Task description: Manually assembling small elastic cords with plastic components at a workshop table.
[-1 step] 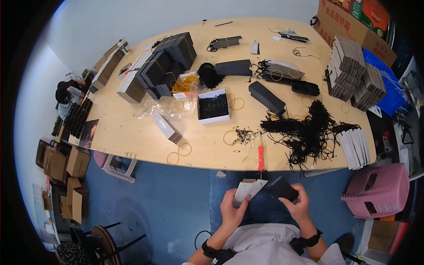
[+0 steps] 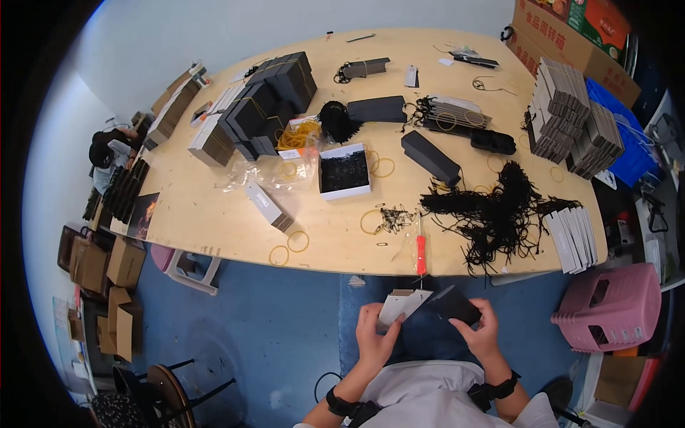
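Observation:
Below the table's near edge, my left hand (image 2: 374,332) grips a small stack of white hang tags (image 2: 403,307), fingers behind and thumb on the front face. My right hand (image 2: 484,329) is closed on a stack of black hang tags (image 2: 454,305), its thumb along the lower edge. The two stacks tilt toward each other, their inner edges close together. Just beyond them, a red-handled tool (image 2: 421,255) lies at the table edge. Beside it are a loose pile of small safety pins (image 2: 397,219) and a heap of black cords (image 2: 503,214).
The wooden table (image 2: 193,228) holds bundled black tag stacks (image 2: 267,107), a white box of black bits (image 2: 344,171), yellow rubber bands (image 2: 300,135) and fanned white tags (image 2: 573,240). A pink stool (image 2: 610,310) stands at right. Another person (image 2: 110,153) is at far left.

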### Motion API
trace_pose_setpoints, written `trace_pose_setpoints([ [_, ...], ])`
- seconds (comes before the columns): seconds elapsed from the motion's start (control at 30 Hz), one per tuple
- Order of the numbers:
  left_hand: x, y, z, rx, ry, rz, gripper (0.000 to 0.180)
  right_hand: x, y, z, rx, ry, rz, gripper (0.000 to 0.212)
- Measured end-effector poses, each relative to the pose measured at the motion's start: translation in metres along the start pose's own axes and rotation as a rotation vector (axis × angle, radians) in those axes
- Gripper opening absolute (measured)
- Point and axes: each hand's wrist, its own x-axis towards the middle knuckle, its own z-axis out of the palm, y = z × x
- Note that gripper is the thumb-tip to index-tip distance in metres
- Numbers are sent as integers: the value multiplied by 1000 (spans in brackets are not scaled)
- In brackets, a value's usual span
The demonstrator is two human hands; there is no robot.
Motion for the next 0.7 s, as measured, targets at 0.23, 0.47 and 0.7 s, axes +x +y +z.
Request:
trace_pose_setpoints([
  [0.23, -1, -26, 5, -89, -13, -58, 25, 3, 6, 12, -206, -30, -146, 40],
  [0.47, -6, -34, 7, -358, 91, -242, 22, 4, 3, 16, -120, 25, -57, 35],
  [0.7, -9, -28, -1, -432, 156, -208, 22, 10, 3, 23, -248, 59, -207, 35],
])
